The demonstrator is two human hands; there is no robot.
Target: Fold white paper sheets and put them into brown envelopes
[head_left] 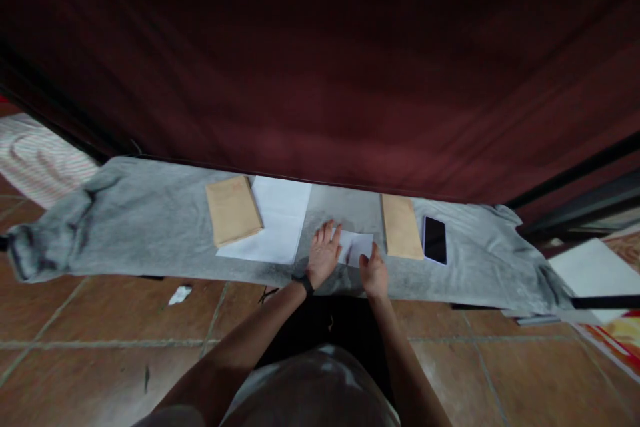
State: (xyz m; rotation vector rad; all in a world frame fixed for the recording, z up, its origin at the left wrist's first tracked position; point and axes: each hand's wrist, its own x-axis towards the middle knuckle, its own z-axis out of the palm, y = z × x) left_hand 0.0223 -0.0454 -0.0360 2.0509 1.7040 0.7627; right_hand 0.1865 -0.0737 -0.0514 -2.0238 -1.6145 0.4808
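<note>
A small white sheet of paper (354, 245), which looks folded, lies on the grey cloth in front of me. My left hand (324, 256) rests flat on its left edge with the fingers spread, a dark band on the wrist. At the lower right corner of that paper, my right hand (374, 272) is curled, its thumb and fingers closed on the edge. Left of my hands, a stack of brown envelopes (233, 211) partly covers larger white sheets (281, 220). To the right lies another brown envelope (402, 227).
A phone (435, 240) with a pale purple edge lies right of the single envelope. The grey cloth (155, 220) covers a long, narrow bench. Dark red fabric (320, 93) rises right behind it. Crumpled white paper (180, 294) is on the tiled floor (165, 327).
</note>
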